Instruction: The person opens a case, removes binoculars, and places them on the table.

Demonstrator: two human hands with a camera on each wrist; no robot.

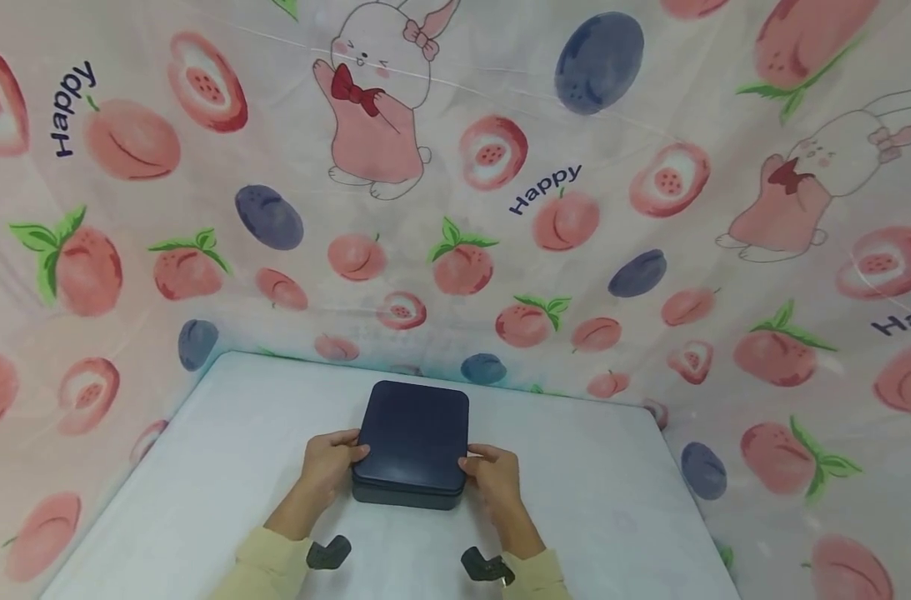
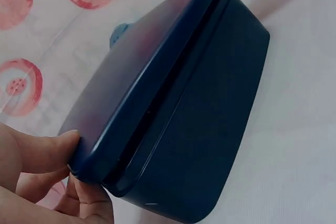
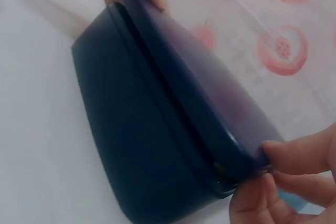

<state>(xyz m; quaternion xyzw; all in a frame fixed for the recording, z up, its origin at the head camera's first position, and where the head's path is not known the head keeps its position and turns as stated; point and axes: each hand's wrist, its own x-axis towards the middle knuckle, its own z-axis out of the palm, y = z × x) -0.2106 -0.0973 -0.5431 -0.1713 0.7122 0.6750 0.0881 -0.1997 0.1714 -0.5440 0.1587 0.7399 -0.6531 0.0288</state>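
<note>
A dark navy rectangular box [image 1: 406, 497] sits on the white table in the head view, its rounded-corner lid [image 1: 413, 433] on top. In the left wrist view a narrow dark gap runs between the lid [image 2: 142, 72] and the box body [image 2: 205, 108]. My left hand [image 1: 327, 467] pinches the lid's left edge, thumb on top and fingers under the rim. On the opposite side my right hand [image 1: 500, 479] pinches the lid the same way, as the right wrist view shows at the lid's corner [image 3: 236, 145]. The inside of the box is hidden.
The white tabletop [image 1: 590, 500] spreads around the box on all sides. Behind and beside it hangs a pink curtain [image 1: 425, 342] printed with peaches and rabbits. Dark wrist-worn devices [image 1: 329, 552] show near both light yellow sleeves [image 1: 271, 562].
</note>
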